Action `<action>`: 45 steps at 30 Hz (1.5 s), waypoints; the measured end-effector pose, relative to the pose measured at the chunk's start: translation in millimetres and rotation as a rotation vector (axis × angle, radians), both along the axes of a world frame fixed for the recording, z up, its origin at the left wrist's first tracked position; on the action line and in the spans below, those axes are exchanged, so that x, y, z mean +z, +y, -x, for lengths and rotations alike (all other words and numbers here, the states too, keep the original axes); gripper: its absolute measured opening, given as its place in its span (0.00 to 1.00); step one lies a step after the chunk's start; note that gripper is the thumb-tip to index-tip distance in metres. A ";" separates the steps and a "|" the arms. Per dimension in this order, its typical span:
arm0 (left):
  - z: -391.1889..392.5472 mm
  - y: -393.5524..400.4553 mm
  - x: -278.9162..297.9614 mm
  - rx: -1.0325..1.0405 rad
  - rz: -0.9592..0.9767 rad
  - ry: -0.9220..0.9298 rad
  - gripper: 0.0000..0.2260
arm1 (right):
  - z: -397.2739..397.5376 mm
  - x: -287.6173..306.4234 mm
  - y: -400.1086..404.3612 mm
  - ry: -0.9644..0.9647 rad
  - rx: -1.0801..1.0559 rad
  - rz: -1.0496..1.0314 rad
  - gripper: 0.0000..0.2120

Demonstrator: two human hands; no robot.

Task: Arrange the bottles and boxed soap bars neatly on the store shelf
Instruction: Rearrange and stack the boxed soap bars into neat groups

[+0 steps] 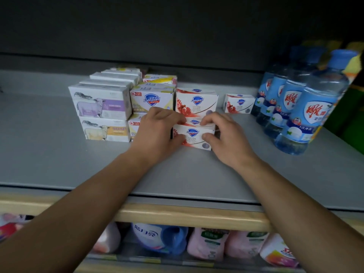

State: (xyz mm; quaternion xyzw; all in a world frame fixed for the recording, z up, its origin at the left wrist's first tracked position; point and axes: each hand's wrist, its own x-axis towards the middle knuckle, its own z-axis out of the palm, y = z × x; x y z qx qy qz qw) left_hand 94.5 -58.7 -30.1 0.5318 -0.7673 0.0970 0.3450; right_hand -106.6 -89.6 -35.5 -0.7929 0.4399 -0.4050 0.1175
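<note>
On the grey shelf (59,154) a white and red Safeguard soap box (194,135) lies at the middle front. My left hand (157,133) pinches its left end and my right hand (226,138) pinches its right end, fingers on top and thumbs on the front face. Another red Safeguard box (197,101) stands on top of it, behind my fingers. Left of these are stacked yellow Safeguard boxes (151,99) and sheep-print soap boxes (100,103). A lone red soap box (238,103) stands further right. A row of blue-labelled bottles (307,107) fills the right side.
The shelf's wooden front edge (187,215) runs below my forearms. On the lower shelf stand a blue detergent jug (161,237) and pink refill pouches (208,245). The dark back wall (177,32) rises behind the goods. Bare shelf surface lies left and in front of the boxes.
</note>
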 end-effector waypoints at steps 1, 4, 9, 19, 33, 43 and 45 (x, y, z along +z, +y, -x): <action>0.9 2.8 0.3 -0.005 0.010 0.017 0.20 | 0.2 0.6 1.6 -0.066 0.033 -0.028 0.14; 4.0 11.4 5.9 -0.116 0.031 0.063 0.27 | 3.9 5.0 4.4 -0.339 0.129 -0.167 0.17; 4.3 21.0 12.9 -0.240 0.009 0.213 0.34 | 3.8 11.9 6.9 -0.656 0.151 -0.354 0.11; -4.3 16.3 10.5 0.002 -0.012 0.665 0.33 | 0.8 18.5 18.8 -0.652 0.362 -0.526 0.13; 5.2 23.9 13.9 -0.414 -0.048 0.680 0.32 | 6.2 19.7 15.4 -0.559 0.209 -0.285 0.18; 9.0 20.9 10.3 -0.285 -0.038 0.600 0.22 | 7.8 28.4 26.6 -0.033 0.085 0.109 0.23; 12.3 22.1 9.9 -0.293 -0.016 0.581 0.22 | 9.8 32.3 27.4 0.058 0.048 0.142 0.23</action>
